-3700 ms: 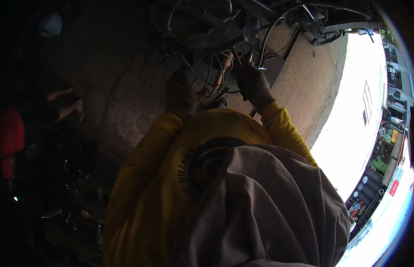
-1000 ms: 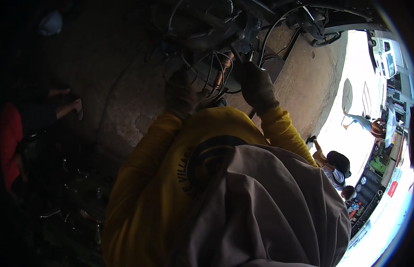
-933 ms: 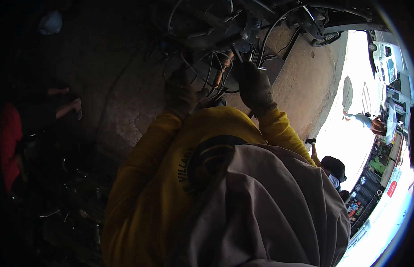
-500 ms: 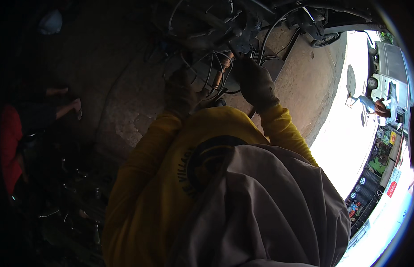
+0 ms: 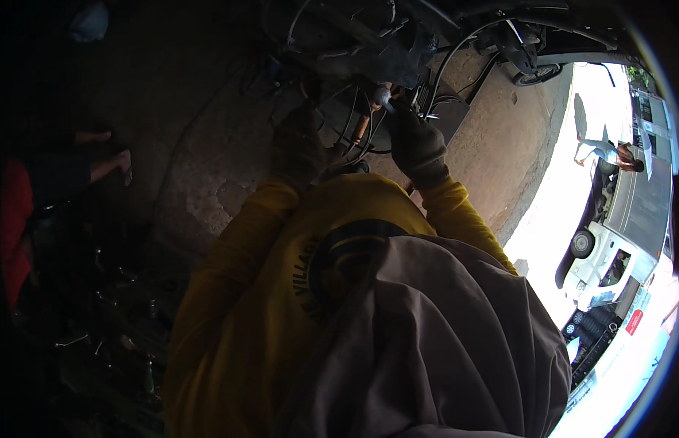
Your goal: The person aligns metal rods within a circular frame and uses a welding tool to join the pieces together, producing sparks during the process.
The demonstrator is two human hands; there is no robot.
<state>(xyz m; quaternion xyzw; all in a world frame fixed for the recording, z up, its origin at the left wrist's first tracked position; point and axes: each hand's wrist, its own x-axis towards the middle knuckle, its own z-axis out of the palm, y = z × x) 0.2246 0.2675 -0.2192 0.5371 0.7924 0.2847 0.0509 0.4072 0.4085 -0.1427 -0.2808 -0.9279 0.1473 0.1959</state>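
Observation:
In front of my body, my left hand, in a dark glove, is curled beside a bundle of black cables. What it grips, if anything, is lost in shadow. My right hand, gloved too, is closed at the edge of a dark metal frame; its fingers are turned away, hiding what they hold. Between the hands an orange-brown rod-shaped piece slants among the cables. A pale, lit spot shows at its upper end, and a small bright glint lies just right of my right fingers.
A flat dark plate lies right of my right hand on the concrete floor. At the left, a person in red is low down near scattered metal tools. Beyond the sunlit edge, a truck and a walking person show.
My right hand has shifted slightly down. A pale lit spot and a bright glint have appeared near its fingers. Outside, the truck has moved down in the picture, and the walking person slightly up.

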